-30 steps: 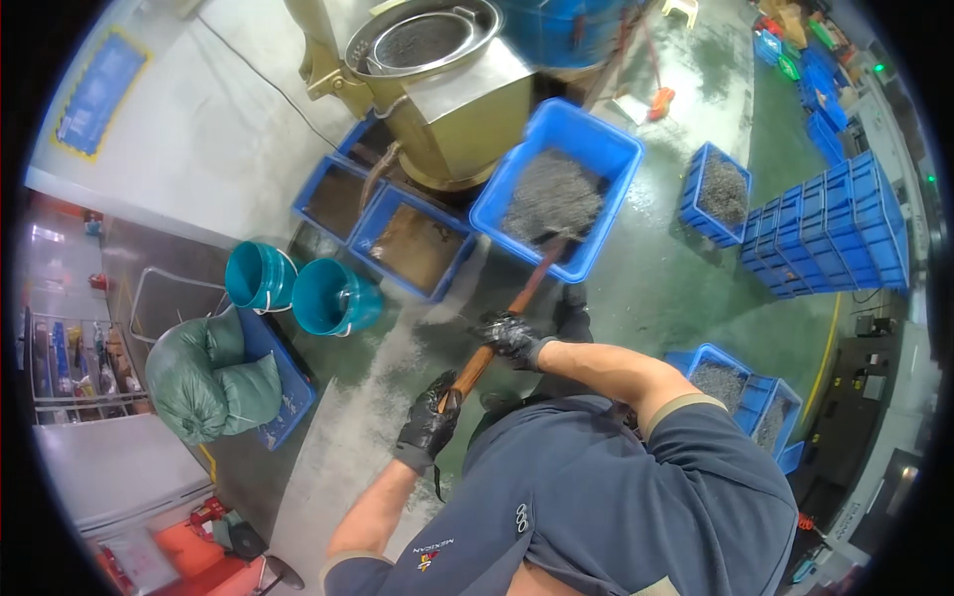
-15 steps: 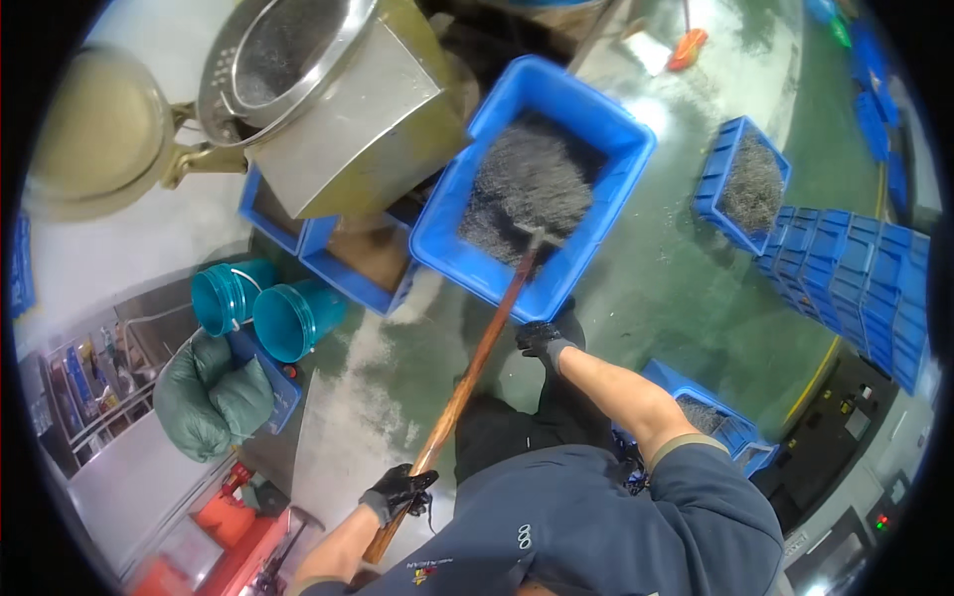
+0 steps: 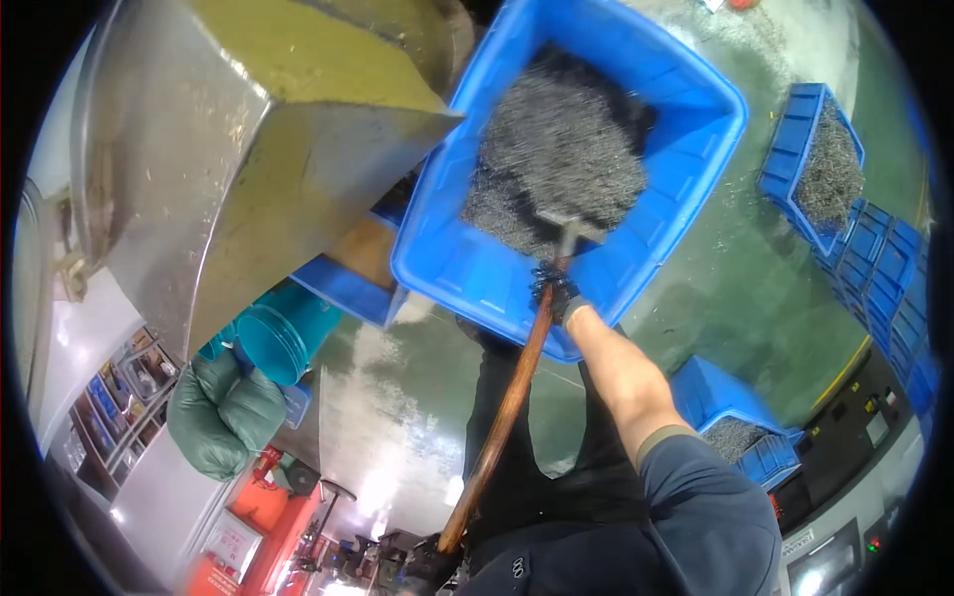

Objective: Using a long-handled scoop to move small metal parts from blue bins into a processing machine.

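In blue tub (image 3: 686, 134) | tool head (image 3: 569, 230) beyond right hand (image 3: 556, 290), clasping shaft (image 3: 509, 402) | left hand (image 3: 433, 564): grip unclear

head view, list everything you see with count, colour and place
large tub: 1, blue, top centre
loose pieces: one pile, grey, in tub
long-handled tool: 1, brown handle, grey head inside tub
machine: 1, olive, silver, upper left
buckets: 2, teal, below machine
stuffed sack: count unclear, green, below buckets
open crates: at least 4, blue, beside machine, right, lower right
crate stack: 1, blue, right edge
rack: 1, silver, left
assorted items: several, red, lower left
equipment: count unclear, black, lower right
trousers: one pair, black, below tub
right hand: 1, black-gloved, on handle near head
left hand: 1, black-gloved, at handle's lower end
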Motion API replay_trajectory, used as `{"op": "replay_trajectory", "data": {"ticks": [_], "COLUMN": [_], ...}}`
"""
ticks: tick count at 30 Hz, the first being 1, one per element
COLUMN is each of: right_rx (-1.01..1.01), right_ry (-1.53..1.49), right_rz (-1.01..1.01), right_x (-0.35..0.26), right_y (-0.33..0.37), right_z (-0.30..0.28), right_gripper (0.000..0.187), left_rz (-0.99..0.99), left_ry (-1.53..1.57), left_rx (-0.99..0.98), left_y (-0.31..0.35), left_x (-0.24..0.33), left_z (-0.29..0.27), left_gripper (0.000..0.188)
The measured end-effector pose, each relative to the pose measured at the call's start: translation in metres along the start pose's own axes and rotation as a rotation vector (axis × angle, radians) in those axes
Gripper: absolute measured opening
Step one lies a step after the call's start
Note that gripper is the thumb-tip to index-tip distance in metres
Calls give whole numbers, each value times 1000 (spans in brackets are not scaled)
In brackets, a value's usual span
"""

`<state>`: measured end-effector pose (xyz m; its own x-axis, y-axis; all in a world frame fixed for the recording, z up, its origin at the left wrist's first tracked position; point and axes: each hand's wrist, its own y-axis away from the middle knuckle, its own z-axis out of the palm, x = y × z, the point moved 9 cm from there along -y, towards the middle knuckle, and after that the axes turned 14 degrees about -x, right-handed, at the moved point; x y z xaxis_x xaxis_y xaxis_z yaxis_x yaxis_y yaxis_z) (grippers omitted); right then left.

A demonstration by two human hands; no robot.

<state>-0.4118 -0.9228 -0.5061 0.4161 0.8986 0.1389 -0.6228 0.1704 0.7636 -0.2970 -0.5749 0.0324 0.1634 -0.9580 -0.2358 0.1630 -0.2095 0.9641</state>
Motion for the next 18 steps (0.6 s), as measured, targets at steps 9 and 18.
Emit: {"op": "replay_trajectory", "data": {"ticks": [9, 18], "right_rx": [89, 171], "right_ry": [131, 233], "right_rz": [19, -86], "right_x": [-2, -21], "right_y": [32, 87], "right_z": [57, 71], "right_gripper": [26, 5], "left_rz": [56, 32], "left_ry": [-540, -258], "left_rx": [252, 141], "left_y": [-15, -30], "left_x": [4, -14], "left_z": [9, 31], "left_gripper": [35, 30]}}
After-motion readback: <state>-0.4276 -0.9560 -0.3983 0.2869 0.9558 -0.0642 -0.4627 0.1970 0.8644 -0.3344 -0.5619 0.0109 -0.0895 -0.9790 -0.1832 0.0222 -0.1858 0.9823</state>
